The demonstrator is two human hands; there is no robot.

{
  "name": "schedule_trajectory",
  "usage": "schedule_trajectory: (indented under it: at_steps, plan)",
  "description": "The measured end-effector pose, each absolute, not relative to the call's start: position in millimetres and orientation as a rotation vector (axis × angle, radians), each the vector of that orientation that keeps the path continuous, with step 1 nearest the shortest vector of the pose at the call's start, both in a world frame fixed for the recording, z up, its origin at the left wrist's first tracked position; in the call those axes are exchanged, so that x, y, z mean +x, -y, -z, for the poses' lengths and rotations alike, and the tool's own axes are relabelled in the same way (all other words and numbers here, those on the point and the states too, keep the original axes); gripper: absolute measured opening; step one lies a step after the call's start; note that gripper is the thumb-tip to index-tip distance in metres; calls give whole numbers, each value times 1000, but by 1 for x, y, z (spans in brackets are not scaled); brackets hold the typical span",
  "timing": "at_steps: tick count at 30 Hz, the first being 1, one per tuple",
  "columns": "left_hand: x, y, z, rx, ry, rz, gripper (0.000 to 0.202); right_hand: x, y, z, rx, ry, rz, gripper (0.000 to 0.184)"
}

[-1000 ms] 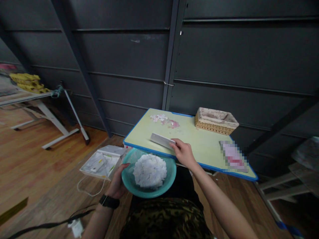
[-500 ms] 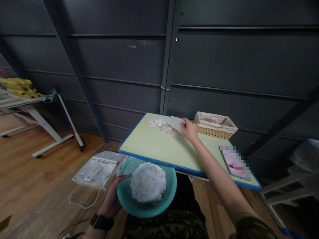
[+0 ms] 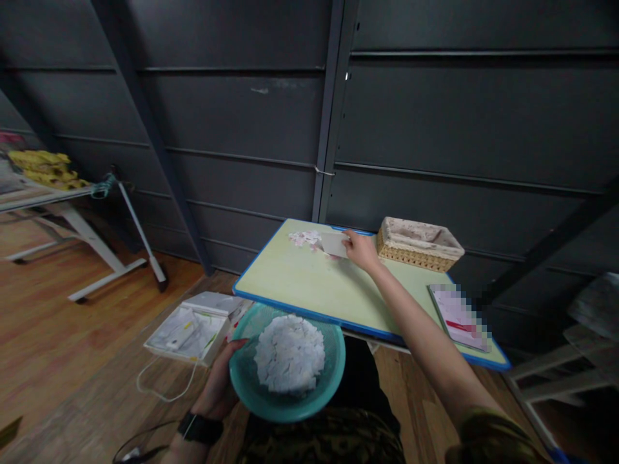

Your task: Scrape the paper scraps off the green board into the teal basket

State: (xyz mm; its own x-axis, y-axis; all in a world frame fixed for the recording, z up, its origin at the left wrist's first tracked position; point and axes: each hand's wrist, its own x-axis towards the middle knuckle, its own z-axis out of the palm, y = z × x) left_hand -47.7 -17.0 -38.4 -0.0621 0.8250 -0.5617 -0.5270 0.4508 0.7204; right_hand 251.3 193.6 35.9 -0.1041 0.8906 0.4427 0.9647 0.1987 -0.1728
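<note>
My left hand (image 3: 223, 380) grips the left rim of a teal plastic basket (image 3: 242, 386), which sits below the front edge of the small table. A heap of white paper-like scraps (image 3: 290, 353) fills the middle of the basket. Over the yellow table top (image 3: 285, 277), my right hand (image 3: 360, 250) pinches a flat white card (image 3: 334, 245) by its right side. The card stands tilted, close to the tabletop. Just left of it lies a spread of small white and pinkish scraps (image 3: 304, 238); some of them are hidden behind the card.
A cloth-lined wicker basket (image 3: 418, 248) stands at the table's back right. A tablet-like flat item (image 3: 457, 319), partly pixelated, lies at the right edge. On the floor at left is an open white box (image 3: 186, 332) with a cord. A dark panel wall (image 3: 242, 116) rises behind.
My right hand has moved left with the card, toward the white scraps, and the card now covers part of the pinkish ones. My left hand keeps hold of the basket.
</note>
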Motion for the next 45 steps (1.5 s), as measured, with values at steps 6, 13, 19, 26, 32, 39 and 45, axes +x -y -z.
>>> schedule_trajectory:
  at_steps: [6, 13, 19, 26, 32, 39, 45]
  plan:
    - [-49, 18, 40, 299, -1164, -1160, 12, 239, -186, -38, -1616, 2089, 156, 38]
    - [-49, 16, 40, 269, -1145, -1177, 19, 231, -171, -46, -1560, 2140, 151, 37]
    - [-46, 17, 35, 255, -1154, -1188, 19, 232, -153, -56, -1560, 2215, 128, 36]
    - [-47, 17, 42, 283, -1078, -1172, 14, 244, -109, -60, -1495, 2261, 69, 36]
    - [-39, 18, 50, 284, -1028, -1153, 15, 254, -62, -39, -1382, 2100, -107, 30]
    - [-37, 18, 51, 285, -1013, -1120, 16, 242, -21, -9, -1179, 1998, -155, 25]
    - [-38, 19, 49, 283, -1014, -1128, 13, 239, -18, -7, -1151, 1973, -96, 23]
